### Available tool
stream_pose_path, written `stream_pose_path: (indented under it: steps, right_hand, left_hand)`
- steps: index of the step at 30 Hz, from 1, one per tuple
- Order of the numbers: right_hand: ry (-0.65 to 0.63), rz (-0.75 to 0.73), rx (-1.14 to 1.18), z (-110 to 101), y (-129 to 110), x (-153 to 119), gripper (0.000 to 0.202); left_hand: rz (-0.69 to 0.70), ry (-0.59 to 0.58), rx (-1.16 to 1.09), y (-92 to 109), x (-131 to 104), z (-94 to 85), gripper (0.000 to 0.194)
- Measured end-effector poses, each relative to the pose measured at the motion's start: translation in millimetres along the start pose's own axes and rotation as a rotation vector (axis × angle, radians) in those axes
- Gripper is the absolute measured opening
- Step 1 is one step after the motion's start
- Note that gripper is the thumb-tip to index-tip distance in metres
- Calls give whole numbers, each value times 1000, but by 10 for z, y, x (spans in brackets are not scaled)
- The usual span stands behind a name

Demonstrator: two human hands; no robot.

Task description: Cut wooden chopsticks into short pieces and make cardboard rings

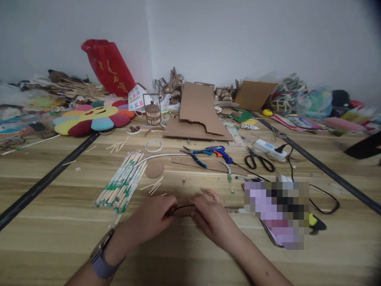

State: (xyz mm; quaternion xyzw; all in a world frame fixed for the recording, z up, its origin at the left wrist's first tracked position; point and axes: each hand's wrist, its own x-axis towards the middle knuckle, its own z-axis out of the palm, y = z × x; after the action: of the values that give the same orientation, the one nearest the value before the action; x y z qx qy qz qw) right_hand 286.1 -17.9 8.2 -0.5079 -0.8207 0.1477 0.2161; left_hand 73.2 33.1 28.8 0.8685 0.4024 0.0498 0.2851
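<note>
Near the table's front middle, my left hand [160, 214] and my right hand [208, 212] pinch the two sides of a small brown disc [183, 211] with a dark rim. The fingers of both hands are bent round its edge, and some fingertips are hidden. Just beyond the hands lie short wooden sticks [156, 186] and a round cardboard piece [154, 169]. To the left are wrapped chopsticks [120, 182]. Pliers [198, 155] and a blue glue gun [220, 153] rest farther back.
Black scissors [258, 161], a white power strip [270, 150] and a phone-like object [276, 216], blurred out, lie to the right. Cardboard sheets [198, 107], a small lidded basket [153, 113] and a flower cushion [97, 116] stand behind. A cable [326, 194] loops at the right.
</note>
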Motion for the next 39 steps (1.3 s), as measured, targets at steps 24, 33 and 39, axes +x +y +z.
stream_pose_path:
  steps: [24,33,39]
  right_hand:
    - [-22,42,16,-7,-10,1,14]
    - [-34,25,-7,24,-15,6,22]
    - [48,93,66,29,62,-2,16]
  left_hand:
    - [-11,-59,54,68,-9,-43,24]
    - [91,-59,15,33,-34,100,35]
    - [37,40,-131,30,6,45,41]
